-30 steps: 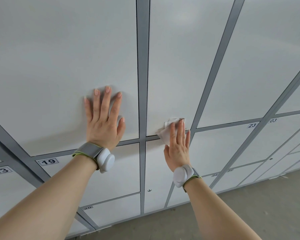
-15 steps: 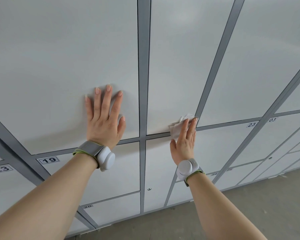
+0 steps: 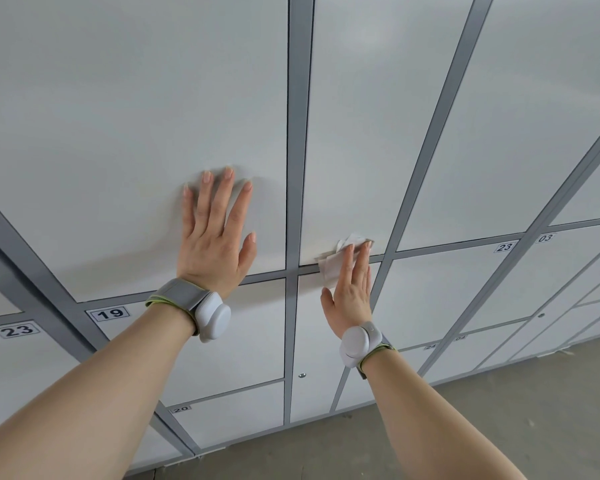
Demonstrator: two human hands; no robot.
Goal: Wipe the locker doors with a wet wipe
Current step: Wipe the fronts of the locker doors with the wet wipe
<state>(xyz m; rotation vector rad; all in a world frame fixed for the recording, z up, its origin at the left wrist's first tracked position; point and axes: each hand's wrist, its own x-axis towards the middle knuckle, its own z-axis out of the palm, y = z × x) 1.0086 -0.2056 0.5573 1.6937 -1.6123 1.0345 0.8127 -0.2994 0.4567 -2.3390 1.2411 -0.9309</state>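
Note:
A wall of white locker doors in grey frames fills the view. My right hand (image 3: pixel 349 292) presses a crumpled white wet wipe (image 3: pixel 334 263) flat against the bottom edge of the tall middle door (image 3: pixel 361 133), over the grey horizontal frame bar. The wipe pokes out above and to the left of my fingers. My left hand (image 3: pixel 215 237) lies flat, fingers spread, on the lower part of the tall door (image 3: pixel 136 133) to the left and holds nothing. Both wrists wear grey bands with white pods.
Grey vertical frame bars (image 3: pixel 297 133) separate the doors. Smaller doors below carry number labels 19 (image 3: pixel 109 313), 23 (image 3: pixel 16 330) and 20 (image 3: pixel 181 409). A keyhole (image 3: pixel 302 375) sits on the lower middle door. Concrete floor (image 3: pixel 465 427) runs along the bottom right.
My right hand slid the wipe right along the door's bottom edge, then back a little to the left. My left hand has stayed put.

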